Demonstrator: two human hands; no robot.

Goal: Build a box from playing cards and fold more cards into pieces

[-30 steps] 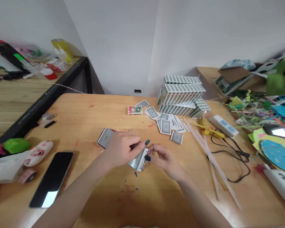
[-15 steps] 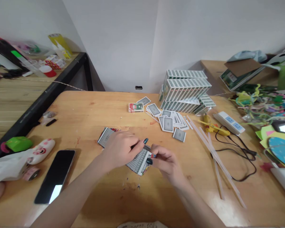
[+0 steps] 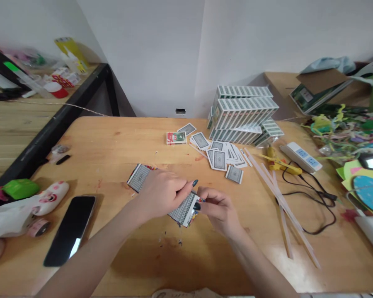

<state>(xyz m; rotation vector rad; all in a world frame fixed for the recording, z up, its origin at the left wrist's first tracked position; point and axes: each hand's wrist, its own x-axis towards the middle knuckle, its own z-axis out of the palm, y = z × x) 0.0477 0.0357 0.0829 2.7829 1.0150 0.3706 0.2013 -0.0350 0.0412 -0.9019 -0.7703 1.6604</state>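
Note:
A strip of joined playing cards (image 3: 139,177), grey patterned backs up and colourful edges showing beneath, lies slantwise on the table. Across its middle rests my left hand (image 3: 161,192), fingers curled over it and thumb pointing right; its fingertips are partly hidden. At the strip's right end my right hand (image 3: 219,209) pinches the white-edged card between thumb and bent fingers. Beyond the hands, loose playing cards (image 3: 219,159) are spread face down, with one bent card (image 3: 234,174) nearer me. A red and green card box (image 3: 176,138) lies to their left.
Striped card-box packs (image 3: 245,111) are stacked at the back. On the right are a yellow glue gun (image 3: 284,165), clear glue sticks (image 3: 278,194), a power strip (image 3: 301,157) and black cable. A phone (image 3: 70,229) and a green object (image 3: 21,188) lie left.
Both hands keep their hold on the card strip, with my left thumb shifted slightly right. The whole view has moved a little.

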